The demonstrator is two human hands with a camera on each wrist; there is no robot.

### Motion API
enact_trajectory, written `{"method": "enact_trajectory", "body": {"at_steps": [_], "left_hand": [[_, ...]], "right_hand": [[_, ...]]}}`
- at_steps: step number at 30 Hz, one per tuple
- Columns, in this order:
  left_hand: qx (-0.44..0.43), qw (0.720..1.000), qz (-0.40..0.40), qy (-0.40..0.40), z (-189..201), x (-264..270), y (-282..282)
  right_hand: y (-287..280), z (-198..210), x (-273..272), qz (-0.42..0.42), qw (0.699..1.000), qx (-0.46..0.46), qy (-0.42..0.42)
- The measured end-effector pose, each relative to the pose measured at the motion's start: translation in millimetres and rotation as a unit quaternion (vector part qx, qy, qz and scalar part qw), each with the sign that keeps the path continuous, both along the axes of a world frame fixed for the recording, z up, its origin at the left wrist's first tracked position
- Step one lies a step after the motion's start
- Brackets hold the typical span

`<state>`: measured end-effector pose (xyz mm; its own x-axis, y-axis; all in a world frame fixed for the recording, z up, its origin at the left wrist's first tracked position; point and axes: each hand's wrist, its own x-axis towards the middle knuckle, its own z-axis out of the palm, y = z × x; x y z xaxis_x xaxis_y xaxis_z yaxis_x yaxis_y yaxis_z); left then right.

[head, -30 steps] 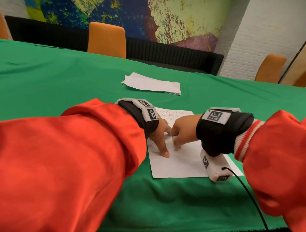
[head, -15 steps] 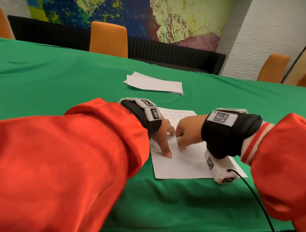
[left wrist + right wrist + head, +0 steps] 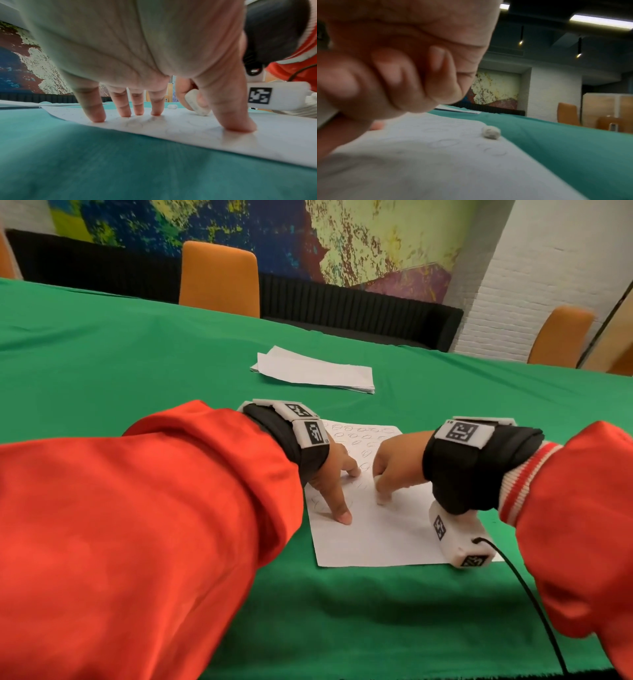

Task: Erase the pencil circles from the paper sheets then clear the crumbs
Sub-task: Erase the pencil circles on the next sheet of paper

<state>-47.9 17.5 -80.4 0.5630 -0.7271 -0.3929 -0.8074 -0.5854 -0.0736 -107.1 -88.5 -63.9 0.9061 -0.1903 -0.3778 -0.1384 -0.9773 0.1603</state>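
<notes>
Paper sheet (image 3: 376, 529) with pencil circles (image 3: 352, 436) lies flat on the green tablecloth (image 3: 137, 354), and both hands work on it. In the head view the left hand (image 3: 329, 477) rests on the sheet's left part with fingers spread and straight, its thumb tip and a fingertip pressed to the paper. The right hand (image 3: 394, 470) sits just right of it, fingers curled around a white eraser (image 3: 378, 484) whose lower end meets the sheet near its middle. Rows of circles run along the sheet's far edge, beyond both hands. A stack of other sheets (image 3: 315, 373) lies well beyond the sheet, farther up the cloth.

From the left wrist, the left hand's fingertips (image 3: 97, 116) and thumb stand planted on the paper, faint circles between them. Behind the thumb, the right hand pinches the eraser (image 3: 197, 104) at a tilt, its bottom corner on the sheet. A small white crumb ball (image 3: 172, 106) lies on the sheet's far side beyond the eraser.

From the right wrist, the right hand (image 3: 393, 75) is a blurred curled fist above the sheet (image 3: 436, 169); the eraser itself is hidden here. Pencil circles (image 3: 445, 143) show on the paper ahead of the fist, and the crumb ball (image 3: 491, 132) sits at the sheet's right edge beside the cloth.
</notes>
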Motion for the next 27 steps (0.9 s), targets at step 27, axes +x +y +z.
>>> {"method": "enact_trajectory", "body": {"at_steps": [27], "left_hand": [[0.008, 1.0, 0.001, -0.003, 0, 1, 0]], "right_hand": [[-2, -3, 0, -0.013, 0.999, 0.034, -0.01]]}}
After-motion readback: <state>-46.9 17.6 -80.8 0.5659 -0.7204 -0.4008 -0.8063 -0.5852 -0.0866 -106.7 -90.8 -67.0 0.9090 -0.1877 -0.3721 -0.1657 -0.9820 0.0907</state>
